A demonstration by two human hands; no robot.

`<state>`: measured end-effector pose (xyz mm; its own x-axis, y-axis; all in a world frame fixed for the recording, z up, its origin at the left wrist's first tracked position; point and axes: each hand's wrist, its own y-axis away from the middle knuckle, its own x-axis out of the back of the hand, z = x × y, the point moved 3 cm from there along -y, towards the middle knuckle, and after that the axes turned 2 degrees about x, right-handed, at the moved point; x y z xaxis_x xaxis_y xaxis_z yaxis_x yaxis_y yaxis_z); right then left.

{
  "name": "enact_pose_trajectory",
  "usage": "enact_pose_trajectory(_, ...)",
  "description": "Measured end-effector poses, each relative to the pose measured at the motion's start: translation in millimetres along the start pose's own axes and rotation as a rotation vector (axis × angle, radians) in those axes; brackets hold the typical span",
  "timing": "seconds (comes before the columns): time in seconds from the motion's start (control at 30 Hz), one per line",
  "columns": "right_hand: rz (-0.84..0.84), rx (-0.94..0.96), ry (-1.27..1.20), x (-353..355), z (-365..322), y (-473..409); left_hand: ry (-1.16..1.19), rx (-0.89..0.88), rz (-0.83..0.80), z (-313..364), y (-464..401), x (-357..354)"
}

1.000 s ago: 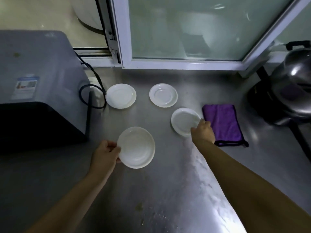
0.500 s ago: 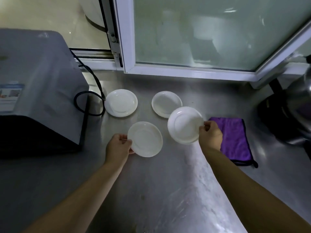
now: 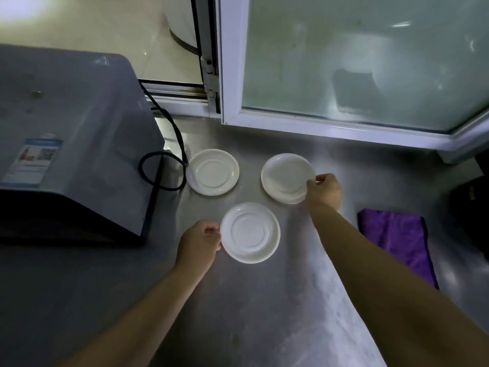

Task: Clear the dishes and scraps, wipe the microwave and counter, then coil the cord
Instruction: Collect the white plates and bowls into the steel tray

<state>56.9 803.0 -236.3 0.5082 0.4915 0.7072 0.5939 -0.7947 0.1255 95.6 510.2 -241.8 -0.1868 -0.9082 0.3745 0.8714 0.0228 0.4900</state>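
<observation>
My left hand [image 3: 199, 241] grips the left rim of a white saucer [image 3: 250, 232] over the steel counter [image 3: 264, 300]. My right hand [image 3: 322, 190] pinches the right rim of a second white saucer [image 3: 287, 176], which lies on top of another saucer whose edge shows below it. A third white saucer [image 3: 213, 175] sits alone near the microwave [image 3: 71, 144]. The black cord [image 3: 161, 170] loops beside the microwave's right side. A purple cloth [image 3: 397, 239] lies to the right of my right forearm.
A white-framed glass window [image 3: 357, 62] runs along the back of the counter. A dark appliance [image 3: 473, 207] stands at the far right edge. Water streaks mark the counter near my right arm.
My right hand carried its saucer back and set it over the far right saucer. My left hand keeps its saucer, now nearer the middle. The camera tilted and moved closer.
</observation>
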Motion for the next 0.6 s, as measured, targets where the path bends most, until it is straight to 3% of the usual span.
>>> enact_pose_trajectory(0.3, -0.107, -0.022, 0.126, -1.5, 2.8, -2.9, 0.061, -0.014, 0.052, 9.7, -2.2, 11.3)
enact_pose_trajectory(0.6, -0.116, -0.078, -0.249, -10.3, -43.4, 20.4, 0.146, -0.008, 0.081, 9.0, -3.8, 35.2)
